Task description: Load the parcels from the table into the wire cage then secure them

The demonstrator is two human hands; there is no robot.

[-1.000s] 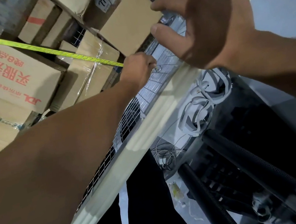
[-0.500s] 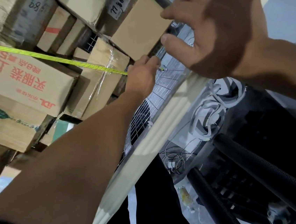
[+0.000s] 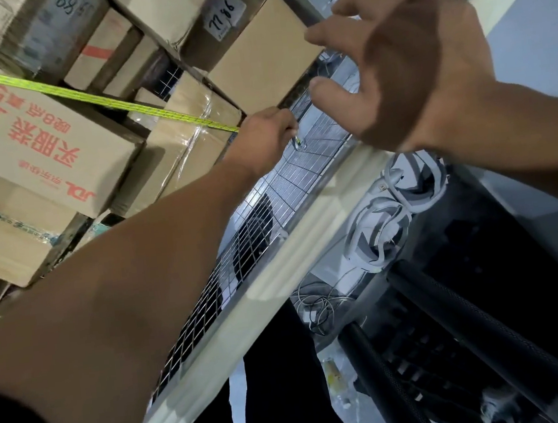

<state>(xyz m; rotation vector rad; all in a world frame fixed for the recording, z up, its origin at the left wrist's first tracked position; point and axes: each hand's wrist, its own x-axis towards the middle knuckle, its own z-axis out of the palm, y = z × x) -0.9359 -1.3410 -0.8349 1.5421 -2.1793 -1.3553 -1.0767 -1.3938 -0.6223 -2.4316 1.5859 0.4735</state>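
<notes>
Cardboard parcels [image 3: 41,153] are stacked inside the wire cage, whose mesh side panel [image 3: 301,171] runs diagonally through the middle. A yellow-green strap [image 3: 93,96] stretches taut across the parcels from the upper left. My left hand [image 3: 263,137] grips the strap's end with its small metal hook at the mesh. My right hand [image 3: 403,67] hovers beside the cage's upper frame with fingers spread and loosely curled, holding nothing. One box [image 3: 254,55] with a "7786" label sits by the frame.
A pale beam [image 3: 248,324] runs along the cage's outer side. White coiled cables [image 3: 386,227] and thin wires lie on a grey surface to the right. Black padded bars [image 3: 489,327] and dark equipment fill the lower right.
My right hand has lifted off the cage frame and its fingers have opened. My left hand still holds the strap end at the mesh. The view has shifted slightly.
</notes>
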